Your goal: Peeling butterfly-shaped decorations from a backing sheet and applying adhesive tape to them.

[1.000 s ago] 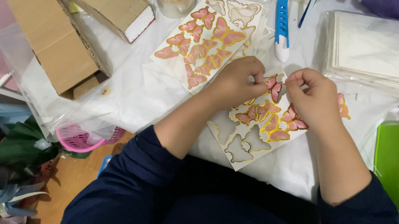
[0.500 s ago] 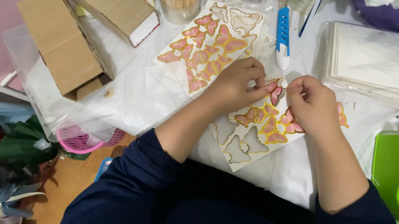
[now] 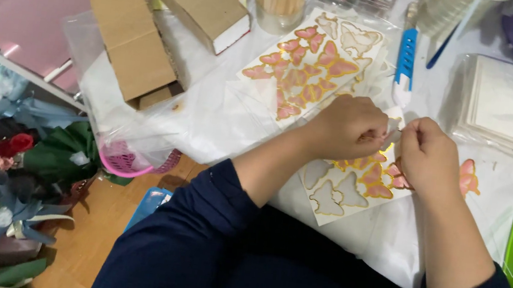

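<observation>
Left hand (image 3: 346, 128) and right hand (image 3: 428, 155) meet knuckles-up above the white sheet of pink gold-edged butterfly cut-outs (image 3: 356, 187), fingers pinched shut on a small piece (image 3: 393, 137) between them.

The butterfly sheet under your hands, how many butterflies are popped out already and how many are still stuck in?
On the butterfly sheet, a few white, butterfly-shaped gaps show near its lower edge, so those look popped out. The left hand and right hand meet over the sheet, pinching something small; it is too hidden to name. Several pink and gold butterflies remain on it, and a second sheet behind looks mostly full.
</observation>
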